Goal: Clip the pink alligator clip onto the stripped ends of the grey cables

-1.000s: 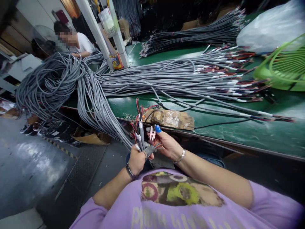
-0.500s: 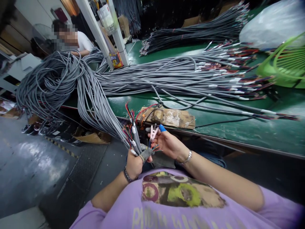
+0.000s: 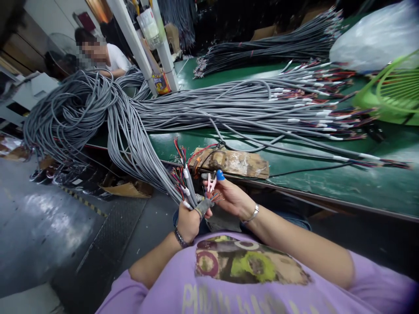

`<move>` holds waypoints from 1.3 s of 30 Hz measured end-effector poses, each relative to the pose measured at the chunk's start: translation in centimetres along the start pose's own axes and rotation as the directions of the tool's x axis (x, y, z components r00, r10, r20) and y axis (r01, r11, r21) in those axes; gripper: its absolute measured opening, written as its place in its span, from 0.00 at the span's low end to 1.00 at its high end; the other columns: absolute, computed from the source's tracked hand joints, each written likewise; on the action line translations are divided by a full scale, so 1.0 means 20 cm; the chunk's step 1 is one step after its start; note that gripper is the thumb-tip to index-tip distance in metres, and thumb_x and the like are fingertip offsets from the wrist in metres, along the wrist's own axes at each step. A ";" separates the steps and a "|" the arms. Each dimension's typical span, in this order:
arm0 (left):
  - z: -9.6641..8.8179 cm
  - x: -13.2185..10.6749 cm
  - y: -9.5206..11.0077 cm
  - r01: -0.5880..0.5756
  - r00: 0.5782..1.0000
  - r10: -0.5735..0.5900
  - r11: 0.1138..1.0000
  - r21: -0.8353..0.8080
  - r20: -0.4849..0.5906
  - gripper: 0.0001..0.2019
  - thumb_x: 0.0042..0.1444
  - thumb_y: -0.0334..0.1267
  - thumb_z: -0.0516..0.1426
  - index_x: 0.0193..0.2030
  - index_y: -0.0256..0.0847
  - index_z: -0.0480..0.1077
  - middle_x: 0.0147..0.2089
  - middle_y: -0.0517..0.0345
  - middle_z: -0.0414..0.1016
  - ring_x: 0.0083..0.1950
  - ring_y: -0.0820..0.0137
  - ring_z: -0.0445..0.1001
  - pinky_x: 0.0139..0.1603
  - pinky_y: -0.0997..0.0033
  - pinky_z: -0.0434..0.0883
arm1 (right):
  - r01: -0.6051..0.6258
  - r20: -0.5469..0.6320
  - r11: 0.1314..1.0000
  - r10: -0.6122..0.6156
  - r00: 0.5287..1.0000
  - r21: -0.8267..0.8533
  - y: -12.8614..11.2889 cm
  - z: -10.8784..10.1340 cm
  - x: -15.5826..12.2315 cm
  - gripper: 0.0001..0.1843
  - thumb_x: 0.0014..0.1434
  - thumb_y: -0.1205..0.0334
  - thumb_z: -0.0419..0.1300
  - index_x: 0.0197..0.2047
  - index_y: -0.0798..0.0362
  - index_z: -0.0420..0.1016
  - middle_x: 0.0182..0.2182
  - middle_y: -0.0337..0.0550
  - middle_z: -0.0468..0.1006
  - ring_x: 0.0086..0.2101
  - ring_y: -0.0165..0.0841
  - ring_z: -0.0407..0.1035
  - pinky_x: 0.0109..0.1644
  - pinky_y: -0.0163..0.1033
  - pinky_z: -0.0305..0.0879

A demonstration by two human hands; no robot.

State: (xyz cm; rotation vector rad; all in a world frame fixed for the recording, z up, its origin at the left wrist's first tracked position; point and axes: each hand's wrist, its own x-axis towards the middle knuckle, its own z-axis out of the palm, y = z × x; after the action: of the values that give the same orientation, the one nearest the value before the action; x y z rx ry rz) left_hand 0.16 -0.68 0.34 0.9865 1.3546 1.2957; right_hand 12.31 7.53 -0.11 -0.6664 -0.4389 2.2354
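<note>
My left hand (image 3: 188,221) is closed around a bunch of grey cables (image 3: 191,192) whose stripped ends fan out in red, green and other coloured wires. These cables run up to the left into a large hanging bundle (image 3: 131,144). My right hand (image 3: 231,197) sits just right of the cable ends and pinches a small metal clip (image 3: 210,181); a blue cap (image 3: 220,175) covers one fingertip. Both hands are in front of my chest, below the edge of the green table (image 3: 327,179).
A taped wooden block (image 3: 234,161) lies on the table edge above my hands. Long grey cable bundles (image 3: 245,104) cover the table, with a darker bundle (image 3: 262,46) behind. A green basket (image 3: 393,91) and plastic bag (image 3: 373,37) are at right. Another person (image 3: 104,56) sits far left.
The bunch in my left hand tilted left and then came back more upright. My right hand stayed beside the cable ends with the clip, shifting only slightly.
</note>
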 end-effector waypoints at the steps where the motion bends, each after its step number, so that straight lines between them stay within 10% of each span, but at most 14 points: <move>1: 0.00 0.00 -0.01 0.007 1.000 -0.007 1.000 -0.001 0.001 0.17 0.52 0.44 0.62 0.18 0.37 0.70 0.18 0.59 0.71 0.20 0.74 0.68 0.23 0.75 0.67 | 0.012 -0.015 1.000 -0.012 1.000 0.012 0.00 0.00 0.01 0.20 0.54 0.44 0.65 0.29 0.55 0.76 0.22 0.40 0.77 0.22 0.28 0.68 0.29 0.34 0.65; 14: -0.03 -0.04 0.01 0.010 1.000 -0.010 1.000 -0.027 -0.003 0.16 0.51 0.46 0.63 0.19 0.37 0.70 0.18 0.59 0.71 0.20 0.74 0.67 0.23 0.75 0.67 | -0.036 0.040 0.999 0.037 0.999 -0.032 0.01 0.00 -0.05 0.28 0.57 0.35 0.54 0.34 0.53 0.75 0.30 0.45 0.79 0.25 0.30 0.70 0.31 0.36 0.67; 22: -0.04 -0.06 0.00 -0.027 0.998 0.025 0.999 -0.030 -0.065 0.17 0.52 0.47 0.62 0.19 0.38 0.71 0.18 0.59 0.71 0.20 0.74 0.68 0.23 0.74 0.67 | 0.011 -0.013 0.999 -0.012 1.000 -0.041 0.01 -0.01 -0.04 0.14 0.56 0.49 0.64 0.33 0.53 0.75 0.30 0.43 0.80 0.27 0.29 0.70 0.32 0.35 0.67; 30: -0.02 -0.03 -0.02 -0.008 0.998 0.005 0.999 -0.036 -0.064 0.16 0.51 0.48 0.62 0.22 0.38 0.72 0.20 0.59 0.73 0.21 0.73 0.70 0.25 0.73 0.70 | 0.350 -0.116 0.847 -0.426 0.897 -0.400 0.06 -0.02 -0.03 0.23 0.51 0.40 0.65 0.23 0.52 0.74 0.19 0.38 0.72 0.22 0.28 0.61 0.29 0.36 0.58; 39: -0.02 -0.02 -0.06 -0.020 0.999 0.020 1.000 0.004 -0.028 0.16 0.54 0.47 0.61 0.23 0.37 0.73 0.20 0.58 0.74 0.22 0.73 0.71 0.26 0.73 0.72 | 0.117 -0.111 0.992 -0.112 0.987 0.040 0.05 0.04 0.00 0.20 0.50 0.43 0.67 0.29 0.53 0.77 0.22 0.38 0.76 0.23 0.27 0.67 0.30 0.34 0.66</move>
State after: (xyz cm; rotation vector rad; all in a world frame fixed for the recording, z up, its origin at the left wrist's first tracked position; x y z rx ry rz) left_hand 0.00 -1.21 -0.74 0.9897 1.3720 1.3274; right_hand 11.31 6.74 0.05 -0.7161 -0.3608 2.0837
